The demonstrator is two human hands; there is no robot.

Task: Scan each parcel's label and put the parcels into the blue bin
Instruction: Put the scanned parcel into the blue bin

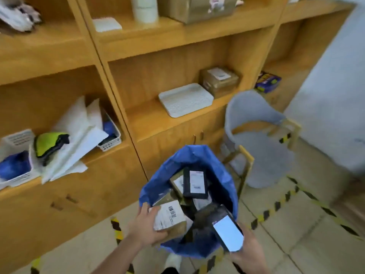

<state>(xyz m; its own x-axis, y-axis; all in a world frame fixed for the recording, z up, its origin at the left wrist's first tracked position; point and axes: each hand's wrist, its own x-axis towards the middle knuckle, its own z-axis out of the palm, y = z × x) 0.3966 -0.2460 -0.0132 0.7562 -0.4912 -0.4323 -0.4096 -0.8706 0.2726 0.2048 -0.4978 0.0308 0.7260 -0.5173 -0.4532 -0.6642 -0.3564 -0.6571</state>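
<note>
Parcel (169,218) held label-up over the blue bin (158,184), left grip (146,228) curled round it, likely so the scanner (227,232) clasped in the right grip (248,252) can read it

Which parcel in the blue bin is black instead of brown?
The black parcel lying label-up at the far side of the blue bin; the cardboard parcel in the left hand and the others beneath are brown.

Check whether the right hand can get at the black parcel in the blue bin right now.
Probably not for a grasp: the right hand holds the scanner. The way looks free: the black parcel lies on top, under the open mouth of the blue bin.
</note>
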